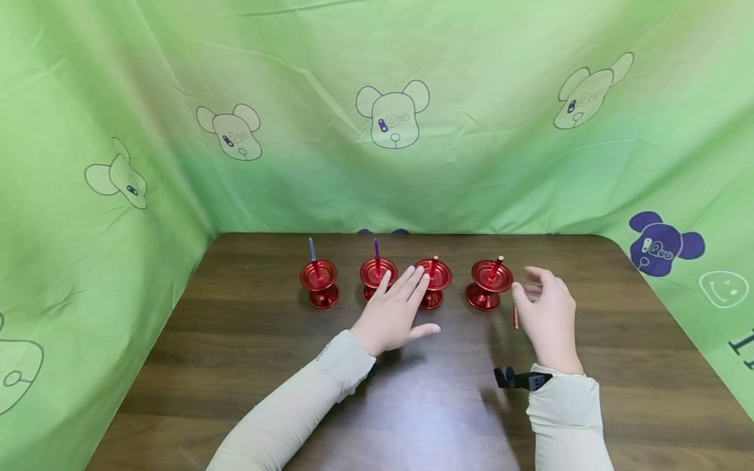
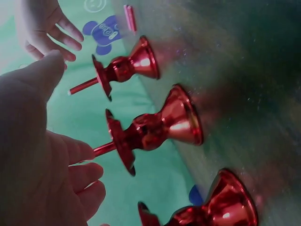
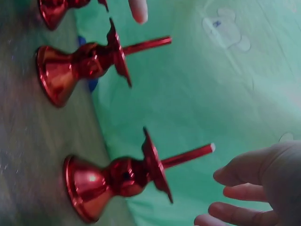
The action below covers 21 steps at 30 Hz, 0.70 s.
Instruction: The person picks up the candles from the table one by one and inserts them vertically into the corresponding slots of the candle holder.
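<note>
Shiny red candle holders stand upright in a row, each with a dish and a thin red stem. From the leftmost holder rises a blue candle; a purple candle tops the one beside it. My left hand, fingers straight, reaches over the third holder and partly covers it and its neighbour; fingertips are right by the stem. Beside the rightmost holder, my right hand has loosely bent fingers and nothing between them. A small red stick is on the table below it.
The holders stand toward the back of the brown wooden table. A green cloth with bear-head drawings hangs behind and at both sides. A black wrist strap mount sits on the right sleeve.
</note>
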Each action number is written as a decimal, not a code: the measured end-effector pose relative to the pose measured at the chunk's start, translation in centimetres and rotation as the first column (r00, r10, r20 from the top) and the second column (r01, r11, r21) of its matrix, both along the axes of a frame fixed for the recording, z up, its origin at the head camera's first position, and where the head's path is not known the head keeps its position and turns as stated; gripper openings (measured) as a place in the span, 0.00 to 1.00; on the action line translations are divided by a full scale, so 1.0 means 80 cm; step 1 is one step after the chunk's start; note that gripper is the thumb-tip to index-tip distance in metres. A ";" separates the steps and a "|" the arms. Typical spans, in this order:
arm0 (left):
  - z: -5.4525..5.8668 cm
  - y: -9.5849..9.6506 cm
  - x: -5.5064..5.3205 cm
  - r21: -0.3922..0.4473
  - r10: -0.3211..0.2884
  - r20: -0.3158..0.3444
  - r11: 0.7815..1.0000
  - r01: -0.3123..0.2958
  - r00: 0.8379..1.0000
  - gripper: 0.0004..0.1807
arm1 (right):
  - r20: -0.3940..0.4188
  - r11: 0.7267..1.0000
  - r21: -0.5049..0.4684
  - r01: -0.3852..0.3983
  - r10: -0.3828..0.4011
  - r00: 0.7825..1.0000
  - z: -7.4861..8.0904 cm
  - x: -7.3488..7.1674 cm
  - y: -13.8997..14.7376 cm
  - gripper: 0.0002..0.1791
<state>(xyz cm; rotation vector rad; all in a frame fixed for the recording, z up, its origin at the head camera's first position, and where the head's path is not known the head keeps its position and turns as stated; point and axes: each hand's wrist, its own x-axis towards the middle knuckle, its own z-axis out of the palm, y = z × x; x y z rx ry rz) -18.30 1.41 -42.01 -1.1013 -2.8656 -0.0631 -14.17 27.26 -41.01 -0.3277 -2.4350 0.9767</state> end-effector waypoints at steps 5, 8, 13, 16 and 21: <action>-0.006 0.010 0.001 -0.036 -0.003 -0.017 0.999 0.002 1.000 0.53 | 0.108 1.000 0.013 0.000 -0.001 0.994 -0.010 -0.003 0.014 0.22; -0.010 0.014 0.001 -0.043 0.005 -0.019 0.999 -0.006 1.000 0.54 | 0.174 1.000 0.024 -0.005 0.001 0.985 -0.018 -0.007 0.019 0.23; -0.018 0.017 -0.001 -0.079 0.028 -0.032 0.996 -0.031 0.999 0.55 | 0.234 0.999 0.053 -0.014 0.001 0.972 -0.035 -0.012 0.024 0.23; -0.022 0.017 -0.002 -0.094 0.032 -0.045 0.995 -0.036 0.998 0.54 | 0.223 0.996 0.082 -0.026 0.007 0.975 -0.045 -0.015 0.025 0.22; -0.022 0.016 -0.003 -0.096 0.021 -0.070 0.995 -0.028 0.997 0.54 | 0.233 0.992 0.115 -0.048 0.020 0.972 -0.054 -0.018 0.025 0.21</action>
